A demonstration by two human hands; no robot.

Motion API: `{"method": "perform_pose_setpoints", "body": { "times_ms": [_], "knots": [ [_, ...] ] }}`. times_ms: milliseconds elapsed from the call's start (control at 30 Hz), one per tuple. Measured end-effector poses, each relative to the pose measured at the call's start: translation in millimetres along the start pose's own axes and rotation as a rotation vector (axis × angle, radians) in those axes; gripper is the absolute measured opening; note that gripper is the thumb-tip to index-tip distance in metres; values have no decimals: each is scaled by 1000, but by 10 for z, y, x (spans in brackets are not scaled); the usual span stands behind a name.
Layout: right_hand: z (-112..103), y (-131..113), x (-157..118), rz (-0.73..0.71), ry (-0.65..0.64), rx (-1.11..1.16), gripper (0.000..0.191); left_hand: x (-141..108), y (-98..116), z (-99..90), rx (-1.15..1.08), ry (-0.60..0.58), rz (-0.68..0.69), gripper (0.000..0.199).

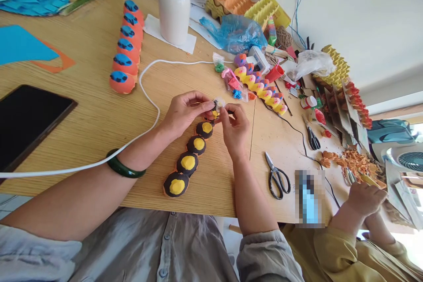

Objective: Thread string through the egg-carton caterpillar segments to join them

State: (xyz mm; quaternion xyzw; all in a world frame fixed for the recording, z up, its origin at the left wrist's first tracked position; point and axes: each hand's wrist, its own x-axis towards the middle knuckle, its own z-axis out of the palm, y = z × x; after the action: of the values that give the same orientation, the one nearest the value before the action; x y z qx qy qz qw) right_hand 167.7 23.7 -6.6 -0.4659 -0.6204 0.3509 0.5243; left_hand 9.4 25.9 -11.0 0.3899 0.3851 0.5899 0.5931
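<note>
A row of joined egg-carton cups [188, 164], orange at the rims and topped with black and yellow clay-like caps, lies on the table in front of me. Over its far end, my left hand [185, 112] pinches a small clear plastic bag [219, 102] with something dark in it. Close against the bag, my right hand [235, 128] has its thumb and fingers pressed together, and a dark bit shows between them. The last cup is partly hidden behind the fingers.
Left stand an orange cup row [124, 55] with blue tops, a phone [33, 123] and a white cable [148, 70]. Beyond is a white bottle [174, 13]. Scissors [276, 176] lie right of my arm; a yellow-pink cup row [261, 89] lies farther off. Another person's hands [366, 198] are at right.
</note>
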Motion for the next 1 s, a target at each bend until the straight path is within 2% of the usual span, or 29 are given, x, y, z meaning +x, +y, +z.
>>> {"method": "perform_pose_setpoints", "body": {
  "times_ms": [167,433,567,733,800,900,1000],
  "knots": [
    [-3,4,21,44,52,16,22,1,31,14,-14,-3,-45,39],
    [-28,-57,59,121,210,29,23,14,78,42,-39,34,-34,35],
    [-45,-62,65,177,177,114,27,13,83,39,-19,48,-2,34],
    [-16,-32,36,135,143,145,28,-7,38,42,-18,1,-59,41],
    [4,-24,24,119,93,151,28,-6,17,40,8,-3,-67,41],
    [15,-32,20,127,10,158,34,5,2,26,81,46,-25,38],
    [-1,-57,40,148,6,132,39,2,11,12,167,41,21,40]
  ]
}}
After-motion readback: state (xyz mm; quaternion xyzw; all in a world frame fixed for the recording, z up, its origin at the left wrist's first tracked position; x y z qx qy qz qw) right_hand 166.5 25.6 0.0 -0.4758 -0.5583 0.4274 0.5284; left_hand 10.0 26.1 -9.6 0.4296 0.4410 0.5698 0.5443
